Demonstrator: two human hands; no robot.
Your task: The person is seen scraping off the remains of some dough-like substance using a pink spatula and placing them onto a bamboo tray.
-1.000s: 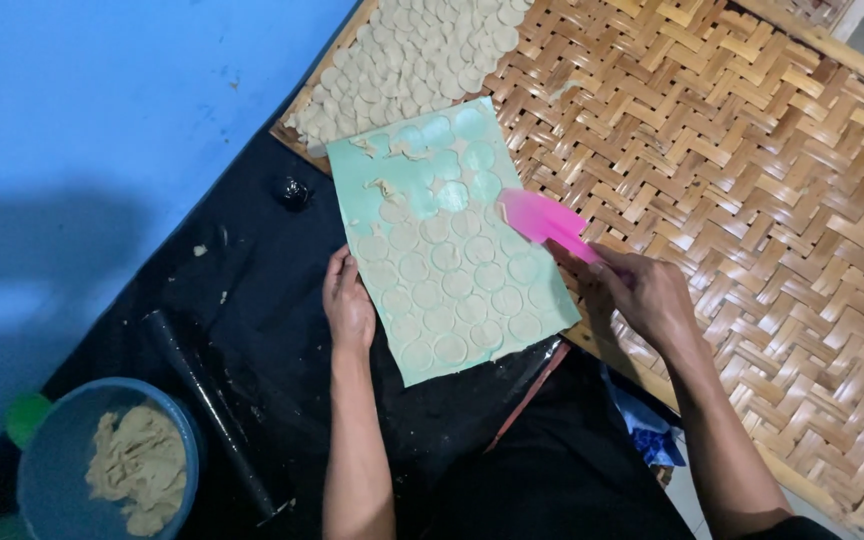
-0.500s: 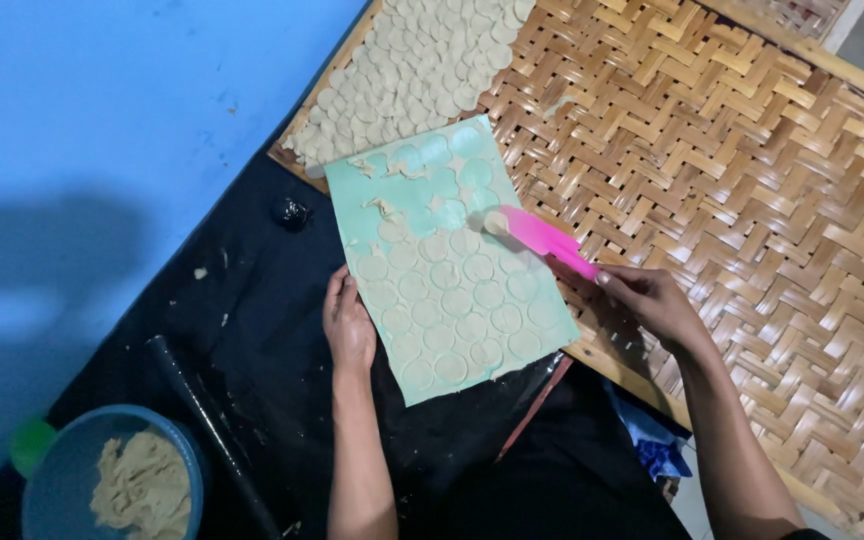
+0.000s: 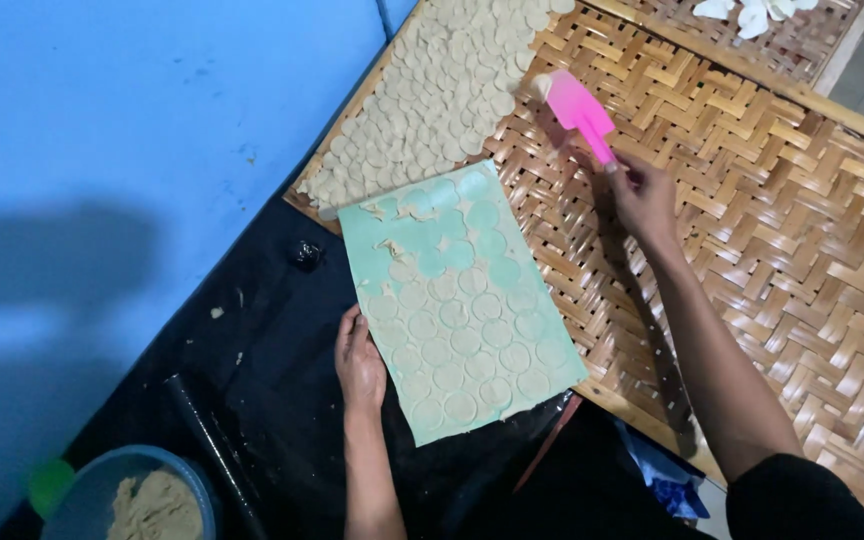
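Head view, the only one. Landmark: the mint-green sheet [image 3: 462, 310], lying half on the black cloth [image 3: 272, 370], half on the woven bamboo tray [image 3: 772, 230].

Progress, judged from how things lie: transfer of dough discs is partway.
- Far end of the green sheet is mostly bare, with ragged dough scraps [image 3: 392, 250] left around the emptied spots.
- Near two-thirds of the sheet carries cut dough discs on the sheet [image 3: 472, 350], roughly thirty; exact count not readable.
- Beyond the sheet's far edge, the laid-out discs [image 3: 432, 100] cover the tray's far-left corner in overlapping rows, far too many to count, well over a hundred.
- Most of the tray right of the sheet is uncovered weave.

Hands:
- Left hand [image 3: 360, 362] lies flat, fingers extended, on the sheet's near-left edge; it pins the sheet and holds nothing.
- Right hand [image 3: 642, 195], beyond the sheet's far-right corner, is closed around the handle of the pink spatula [image 3: 580, 108]. The blade carries one pale disc at its tip, just above the edge of the laid-out rows.

Counts: one sheet, one spatula, one tray in use, a second tray [image 3: 752, 30] beyond it. Left of the sheet, one black rolling pin [image 3: 214, 440] and one blue bowl [image 3: 142, 500] of dough.
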